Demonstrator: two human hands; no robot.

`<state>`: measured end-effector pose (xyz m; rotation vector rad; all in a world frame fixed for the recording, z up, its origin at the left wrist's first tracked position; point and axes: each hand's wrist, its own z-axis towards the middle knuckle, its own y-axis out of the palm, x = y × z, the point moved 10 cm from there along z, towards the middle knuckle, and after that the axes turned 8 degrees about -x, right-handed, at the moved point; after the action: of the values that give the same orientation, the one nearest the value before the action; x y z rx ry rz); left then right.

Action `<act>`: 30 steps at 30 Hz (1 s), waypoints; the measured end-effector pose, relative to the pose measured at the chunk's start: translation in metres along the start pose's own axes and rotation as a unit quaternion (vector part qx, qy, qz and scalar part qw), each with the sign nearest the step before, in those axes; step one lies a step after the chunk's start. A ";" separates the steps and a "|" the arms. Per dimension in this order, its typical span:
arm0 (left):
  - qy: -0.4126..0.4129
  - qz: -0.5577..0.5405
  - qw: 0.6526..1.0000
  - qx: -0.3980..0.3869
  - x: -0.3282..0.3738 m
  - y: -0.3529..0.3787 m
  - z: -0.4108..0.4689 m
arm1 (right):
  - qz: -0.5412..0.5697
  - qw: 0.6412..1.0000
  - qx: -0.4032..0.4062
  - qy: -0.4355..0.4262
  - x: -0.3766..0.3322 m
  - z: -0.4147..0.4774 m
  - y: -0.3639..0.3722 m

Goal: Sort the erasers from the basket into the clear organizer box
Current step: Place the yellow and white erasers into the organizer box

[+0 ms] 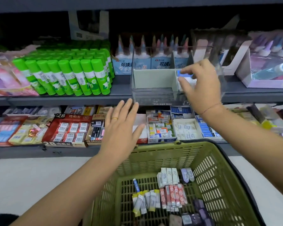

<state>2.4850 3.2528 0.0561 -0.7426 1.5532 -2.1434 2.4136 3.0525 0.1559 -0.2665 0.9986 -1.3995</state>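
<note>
Placing step: your right hand [201, 85] pinches a blue-and-white eraser [184, 75] inside the right compartment of the clear organizer box [153, 97]. Your left hand [121, 126] hovers with fingers straight and apart. The next move likely calls for release, then a reach into the basket [162, 154].

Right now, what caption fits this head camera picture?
Right hand pinches a blue-and-white eraser inside the clear organizer box; open left hand hovers by the green basket.

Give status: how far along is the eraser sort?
Early. Done: a few blue-and-white erasers are in the clear plastic organizer box's right compartment; left compartment looks empty. In hand: right hand pinches one there; left hand open. Left: many wrapped erasers in the green plastic basket.
</note>
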 end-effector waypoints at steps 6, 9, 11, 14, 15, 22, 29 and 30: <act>-0.225 0.011 0.962 -0.156 -0.117 0.072 -0.085 | 0.110 0.928 -0.349 0.072 -0.025 -0.173 0.170; -0.265 -0.122 0.931 -0.220 -0.131 0.111 -0.121 | 0.133 0.836 -0.487 0.217 0.018 -0.269 0.249; -0.265 -0.153 0.934 -0.183 -0.133 0.116 -0.127 | 0.147 0.805 -0.502 0.280 0.037 -0.301 0.278; -0.263 -0.141 0.946 -0.125 -0.137 0.112 -0.127 | 0.134 0.784 -0.507 0.334 0.054 -0.325 0.311; -0.263 -0.144 0.947 -0.118 -0.137 0.113 -0.128 | 0.115 0.779 -0.512 0.343 0.057 -0.329 0.319; -0.254 -0.142 0.951 -0.102 -0.138 0.115 -0.131 | 0.011 0.771 -0.536 0.343 0.052 -0.338 0.356; -0.266 -0.128 0.949 -0.113 -0.145 0.120 -0.137 | 0.129 0.774 -0.517 0.343 0.035 -0.333 0.367; -0.266 -0.127 0.949 -0.114 -0.146 0.121 -0.137 | 0.175 0.776 -0.503 0.338 0.029 -0.327 0.362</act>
<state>2.5152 3.4041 -0.1202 -1.5260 1.4707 -1.7193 2.4275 3.2319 -0.2982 -0.3301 2.2458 -0.4628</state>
